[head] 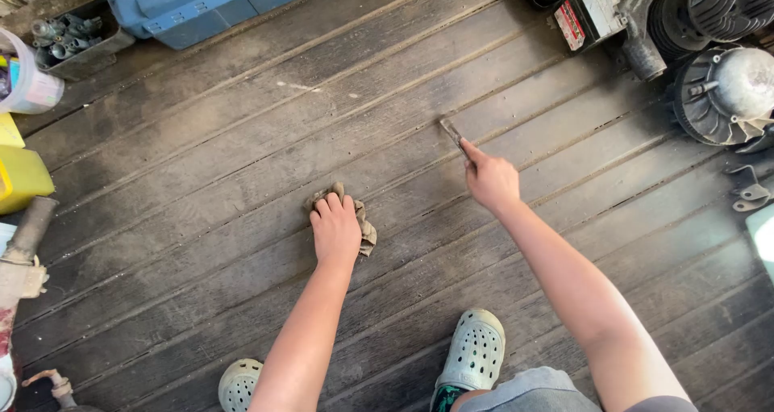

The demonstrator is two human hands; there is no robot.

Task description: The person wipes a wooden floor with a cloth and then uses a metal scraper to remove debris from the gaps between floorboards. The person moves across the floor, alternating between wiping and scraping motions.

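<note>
Down on the dark plank floor, the left hand presses flat, fingers spread, on a crumpled tan rag near the middle of the boards; it pins the cloth rather than clenching it. The right hand is closed around a thin flat blade tool, index finger laid along it, the tip touching the wood just far and right of the rag.

Around both hands the boards lie open on all sides. Clutter keeps to the edges: a blue case at the far left, a tray of dark metal parts beside it, a yellow container at the left edge, and grey engine parts at the far right. Two pale clogs stand near, under the arms.

The rag is small, dirty, bunched, and partly hidden beneath the palm.
</note>
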